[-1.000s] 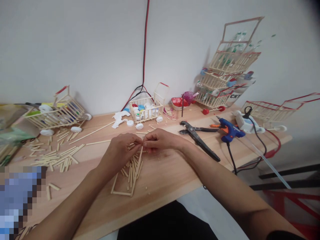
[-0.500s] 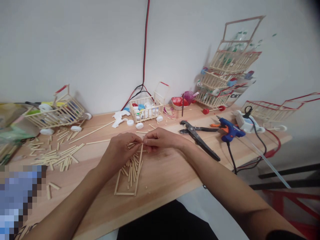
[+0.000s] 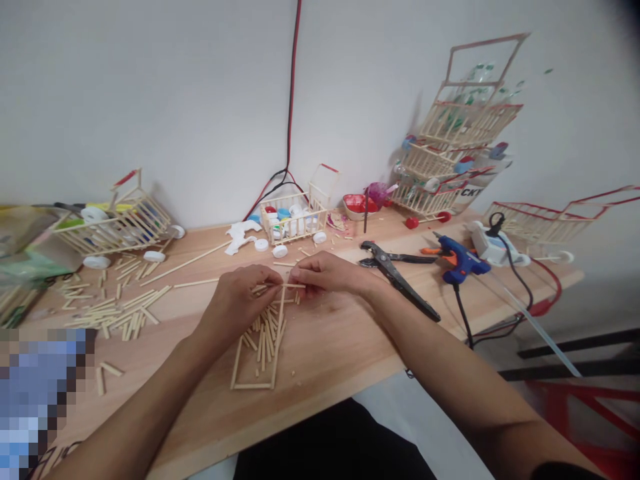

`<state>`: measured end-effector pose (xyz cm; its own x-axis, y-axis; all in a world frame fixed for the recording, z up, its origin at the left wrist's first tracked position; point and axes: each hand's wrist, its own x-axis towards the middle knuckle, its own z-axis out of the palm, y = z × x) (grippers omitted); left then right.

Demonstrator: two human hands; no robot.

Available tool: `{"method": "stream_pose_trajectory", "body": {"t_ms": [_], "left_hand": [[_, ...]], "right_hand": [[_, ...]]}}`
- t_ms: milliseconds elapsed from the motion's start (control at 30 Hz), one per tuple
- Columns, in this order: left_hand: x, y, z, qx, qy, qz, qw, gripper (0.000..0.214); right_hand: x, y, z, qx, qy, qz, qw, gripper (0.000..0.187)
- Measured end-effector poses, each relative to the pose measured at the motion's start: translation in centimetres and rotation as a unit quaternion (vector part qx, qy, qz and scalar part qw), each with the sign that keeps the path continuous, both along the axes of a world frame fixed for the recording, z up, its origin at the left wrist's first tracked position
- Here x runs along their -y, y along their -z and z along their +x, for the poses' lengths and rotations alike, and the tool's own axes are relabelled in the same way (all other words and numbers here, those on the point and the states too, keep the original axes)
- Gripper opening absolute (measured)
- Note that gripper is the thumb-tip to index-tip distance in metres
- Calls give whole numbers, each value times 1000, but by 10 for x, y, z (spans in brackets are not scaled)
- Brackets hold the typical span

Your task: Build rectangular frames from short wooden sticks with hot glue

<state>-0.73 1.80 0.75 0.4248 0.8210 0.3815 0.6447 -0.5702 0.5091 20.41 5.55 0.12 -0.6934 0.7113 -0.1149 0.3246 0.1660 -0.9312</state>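
Note:
My left hand [image 3: 245, 290] is closed in a pinch at the far end of a narrow stick frame [image 3: 253, 387]. From its fingertips a short wooden stick [image 3: 293, 286] points right, crossing the top of the frame's long side [image 3: 279, 333]. My right hand [image 3: 325, 270] meets it there, thumb and curled fingers closed about that short stick. The exact finger contact is partly hidden. Many cut sticks [image 3: 267, 337] lie in a heap inside the frame, partly under my left hand.
Loose sticks [image 3: 133, 310] are scattered at left. Small stick carts [image 3: 295, 223] holding bottle caps stand along the wall, with stacked carts [image 3: 440, 153] at the back right. Black pliers [image 3: 400, 280], a blue glue gun [image 3: 463, 263] and a power strip [image 3: 493, 243] lie to the right.
My right fingertips have shifted slightly right, away from my left ones. The short stick now shows between them. The frame's far end has tipped slightly left.

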Motion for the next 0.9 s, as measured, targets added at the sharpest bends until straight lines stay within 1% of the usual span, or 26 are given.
{"method": "stream_pose_trajectory", "body": {"t_ms": [167,300,700,767,800,867,900], "left_hand": [[2,-1,0,4,-6,-4,1000,10],[1,0,0,-1,-10,-8,1000,9],[1,1,-1,-1,-19,1,1000,10],[1,1,-1,0,-23,6,1000,10],[1,0,-2,1,-27,7,1000,10],[1,0,-3,0,-39,7,999,10],[1,0,-4,-2,-45,6,999,10]], "right_hand": [[0,2,1,0,10,4,1000,31],[0,3,0,-14,13,-11,1000,25],[1,3,-1,-12,14,-8,1000,21],[1,3,-1,-3,22,10,1000,23],[0,3,0,0,34,30,999,24],[0,3,2,2,81,106,991,22],[1,3,3,4,114,155,981,21]]}}
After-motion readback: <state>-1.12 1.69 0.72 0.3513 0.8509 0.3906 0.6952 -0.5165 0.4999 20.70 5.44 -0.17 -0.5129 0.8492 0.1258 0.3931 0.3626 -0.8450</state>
